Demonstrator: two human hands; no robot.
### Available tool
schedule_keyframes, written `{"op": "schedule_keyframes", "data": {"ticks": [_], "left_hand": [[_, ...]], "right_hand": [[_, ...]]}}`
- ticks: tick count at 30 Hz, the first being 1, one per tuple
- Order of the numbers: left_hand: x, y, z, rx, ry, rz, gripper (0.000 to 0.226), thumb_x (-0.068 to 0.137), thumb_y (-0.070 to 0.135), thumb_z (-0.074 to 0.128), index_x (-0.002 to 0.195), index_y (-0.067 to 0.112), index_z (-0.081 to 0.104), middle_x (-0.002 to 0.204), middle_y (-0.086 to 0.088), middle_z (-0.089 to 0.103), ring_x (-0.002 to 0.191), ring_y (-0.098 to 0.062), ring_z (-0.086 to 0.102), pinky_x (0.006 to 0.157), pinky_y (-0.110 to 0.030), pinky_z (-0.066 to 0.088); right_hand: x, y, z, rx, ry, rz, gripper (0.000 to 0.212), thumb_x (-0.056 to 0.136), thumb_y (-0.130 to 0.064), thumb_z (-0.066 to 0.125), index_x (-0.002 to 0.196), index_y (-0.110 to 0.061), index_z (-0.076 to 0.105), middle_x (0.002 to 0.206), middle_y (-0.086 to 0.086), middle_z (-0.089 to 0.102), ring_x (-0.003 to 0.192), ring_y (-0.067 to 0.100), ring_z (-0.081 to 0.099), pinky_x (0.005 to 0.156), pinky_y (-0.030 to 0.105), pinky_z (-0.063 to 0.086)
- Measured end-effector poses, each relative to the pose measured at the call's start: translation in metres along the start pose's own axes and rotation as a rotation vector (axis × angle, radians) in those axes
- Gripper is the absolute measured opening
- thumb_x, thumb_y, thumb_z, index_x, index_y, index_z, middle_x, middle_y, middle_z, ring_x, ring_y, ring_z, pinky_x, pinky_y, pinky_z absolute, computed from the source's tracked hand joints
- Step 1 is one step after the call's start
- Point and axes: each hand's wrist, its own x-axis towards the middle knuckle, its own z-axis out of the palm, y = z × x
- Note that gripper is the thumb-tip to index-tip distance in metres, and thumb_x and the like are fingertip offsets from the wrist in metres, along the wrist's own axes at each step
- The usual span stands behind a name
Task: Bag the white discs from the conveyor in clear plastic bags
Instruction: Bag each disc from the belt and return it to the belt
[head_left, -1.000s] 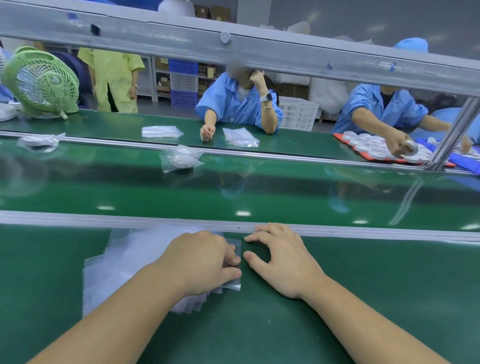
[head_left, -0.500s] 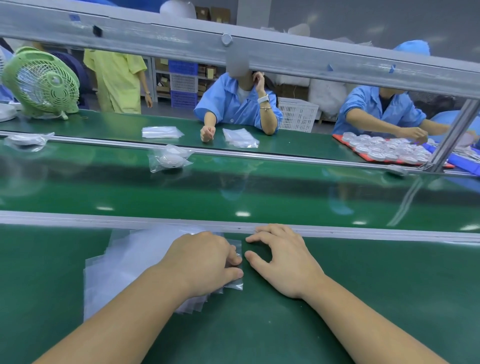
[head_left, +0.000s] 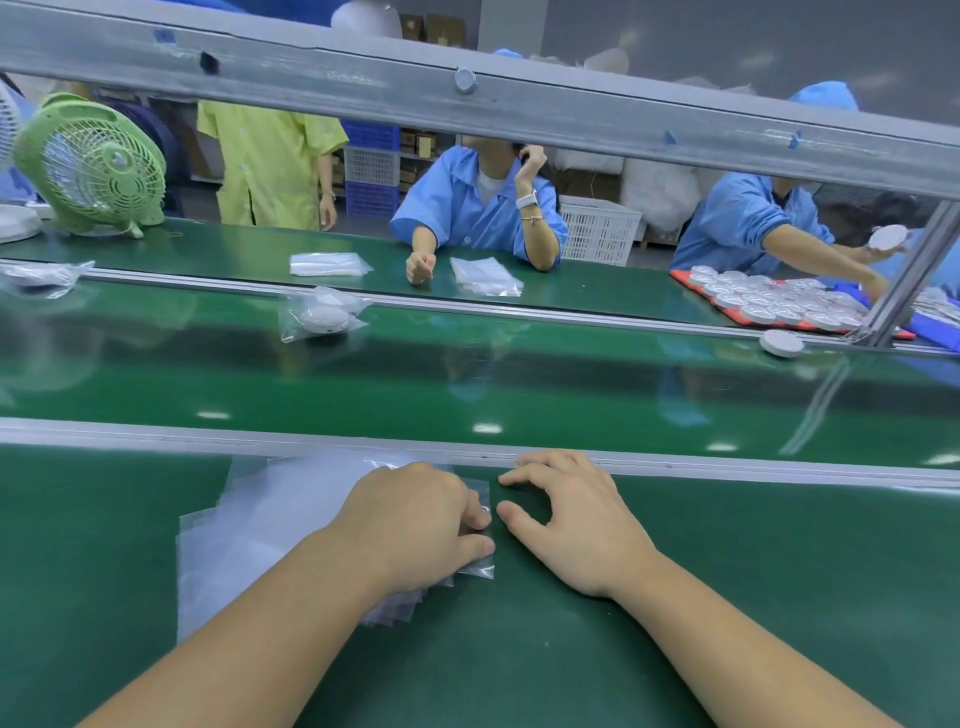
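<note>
A fanned stack of clear plastic bags (head_left: 270, 530) lies on the green table in front of me. My left hand (head_left: 410, 525) rests on the stack's right end, fingers curled over the top bag's edge. My right hand (head_left: 571, 514) lies on the table just right of the bags, fingers loosely bent, holding nothing. On the moving green conveyor (head_left: 519, 384) a bare white disc (head_left: 781, 343) sits at the far right edge. A bagged disc (head_left: 322, 317) rides the belt left of centre, and another bagged disc (head_left: 39, 275) is at the far left.
A metal rail (head_left: 156, 434) separates my table from the belt. Across the belt, two people in blue sit; one holds a disc over a red tray of discs (head_left: 769, 301). A green fan (head_left: 93, 163) stands far left. A grey beam (head_left: 519, 109) crosses overhead.
The bagged discs have travelled left along the belt, and a bare white disc has appeared at the belt's right end. My hands have stayed in place.
</note>
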Motion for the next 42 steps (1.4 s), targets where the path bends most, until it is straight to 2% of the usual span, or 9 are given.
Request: {"op": "schedule_keyframes", "data": {"ticks": [17, 29, 42], "left_hand": [[0.0017, 0.0006, 0.0026, -0.006, 0.023, -0.001, 0.039, 0.091, 0.065, 0.049, 0.121, 0.047, 0.064, 0.127, 0.022, 0.064, 0.117, -0.011, 0.054, 0.097, -0.038, 0.046], [0.0034, -0.001, 0.0066, -0.011, 0.047, 0.011, 0.037, 0.091, 0.064, 0.049, 0.116, 0.045, 0.066, 0.121, 0.023, 0.065, 0.115, -0.011, 0.053, 0.089, -0.035, 0.042], [0.0035, -0.0005, 0.0064, -0.01, 0.047, 0.002, 0.037, 0.09, 0.064, 0.049, 0.114, 0.042, 0.067, 0.12, 0.02, 0.067, 0.115, -0.012, 0.054, 0.091, -0.037, 0.041]], "right_hand": [[-0.0002, 0.0, 0.0002, 0.009, 0.019, 0.004, 0.058, 0.082, -0.073, 0.037, 0.125, -0.044, 0.063, 0.136, -0.029, 0.05, 0.134, -0.002, 0.031, 0.119, 0.031, 0.024], [-0.0005, 0.0014, 0.0007, 0.01, 0.03, 0.002, 0.058, 0.082, -0.073, 0.036, 0.124, -0.044, 0.064, 0.134, -0.03, 0.05, 0.133, -0.004, 0.031, 0.118, 0.029, 0.024], [0.0008, 0.0028, 0.0018, 0.009, 0.037, 0.001, 0.054, 0.083, -0.071, 0.039, 0.122, -0.044, 0.065, 0.132, -0.031, 0.051, 0.133, -0.003, 0.034, 0.117, 0.028, 0.025]]}}
